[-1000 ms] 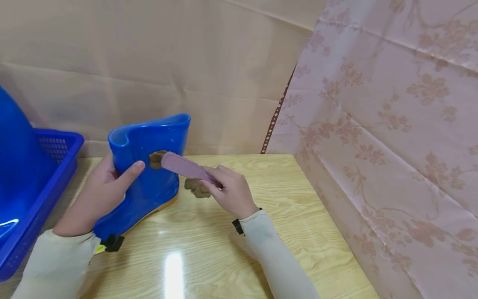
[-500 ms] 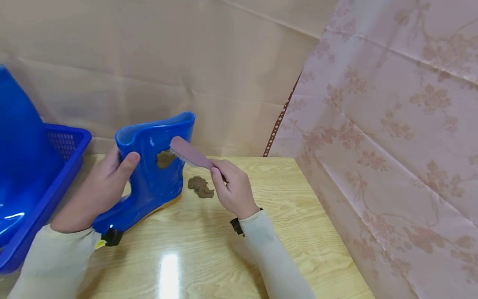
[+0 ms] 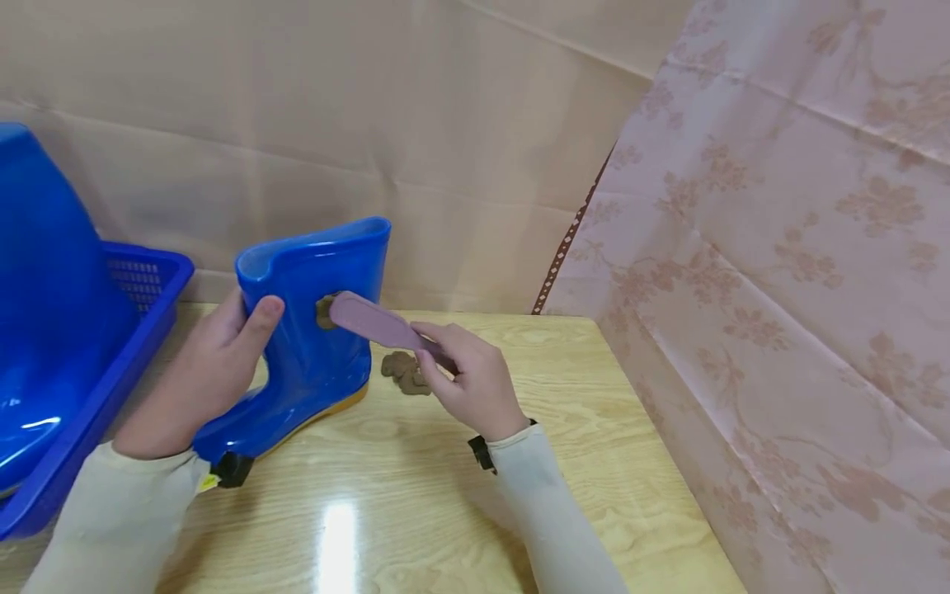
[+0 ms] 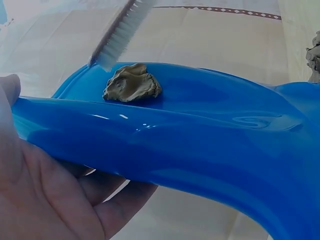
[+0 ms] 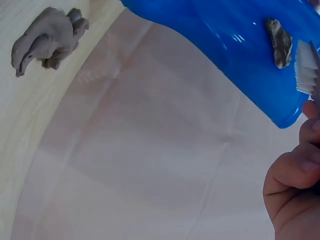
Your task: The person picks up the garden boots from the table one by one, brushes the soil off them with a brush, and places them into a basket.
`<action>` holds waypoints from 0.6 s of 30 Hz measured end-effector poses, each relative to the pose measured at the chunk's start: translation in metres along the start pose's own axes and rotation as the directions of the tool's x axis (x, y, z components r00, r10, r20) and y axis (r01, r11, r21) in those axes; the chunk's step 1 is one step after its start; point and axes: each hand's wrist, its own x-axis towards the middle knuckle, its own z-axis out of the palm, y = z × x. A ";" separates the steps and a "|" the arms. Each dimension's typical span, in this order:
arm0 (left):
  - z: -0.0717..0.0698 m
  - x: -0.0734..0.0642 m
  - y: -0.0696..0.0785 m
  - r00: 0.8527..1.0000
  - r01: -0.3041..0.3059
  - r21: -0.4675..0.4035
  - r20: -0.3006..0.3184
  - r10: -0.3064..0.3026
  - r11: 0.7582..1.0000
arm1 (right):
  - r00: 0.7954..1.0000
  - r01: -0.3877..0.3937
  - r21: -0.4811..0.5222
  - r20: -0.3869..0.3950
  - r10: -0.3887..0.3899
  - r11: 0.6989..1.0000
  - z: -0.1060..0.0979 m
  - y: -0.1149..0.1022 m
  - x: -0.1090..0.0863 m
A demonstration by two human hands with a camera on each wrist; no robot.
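A blue rain boot (image 3: pixel 312 355) with a yellowish sole stands on the table, its toe pointing left. My left hand (image 3: pixel 211 371) grips the shaft, thumb on the near side and fingers round behind it. A brown, clay-like patch (image 4: pixel 132 84) sticks to the shaft below the rim. My right hand (image 3: pixel 475 379) holds a pinkish-purple brush (image 3: pixel 371 320) by its handle. In the head view the brush head overlaps the patch; both wrist views show its white bristles (image 5: pixel 305 67) close beside the patch. A loose brown lump (image 3: pixel 406 375) lies by the heel.
On the left is a blue plastic basket (image 3: pixel 166 268) with another blue boot (image 3: pixel 52 289) in it. A beige cloth (image 3: pixel 445 148) hangs behind the wood-grain table (image 3: pixel 416 511), and a pink floral cloth (image 3: pixel 779 289) covers the right side.
The brush lifted up off the patch half a second ago, baring its bristles to the head view, then came back down over it. My left hand keeps its grip on the boot.
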 end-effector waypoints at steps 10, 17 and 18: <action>0.007 -0.002 0.005 1.000 -0.017 0.047 0.001 0.017 0.999 | 0.998 -0.061 -0.015 0.030 0.062 0.998 0.002 -0.005 -0.002; 0.008 -0.002 0.007 1.000 -0.006 0.081 0.023 0.004 0.997 | 0.999 -0.043 -0.032 0.033 0.044 0.999 0.002 -0.005 -0.002; 0.009 -0.002 0.007 1.000 -0.007 0.082 0.029 0.005 0.997 | 0.999 -0.033 -0.035 0.030 0.034 0.999 0.002 -0.005 -0.003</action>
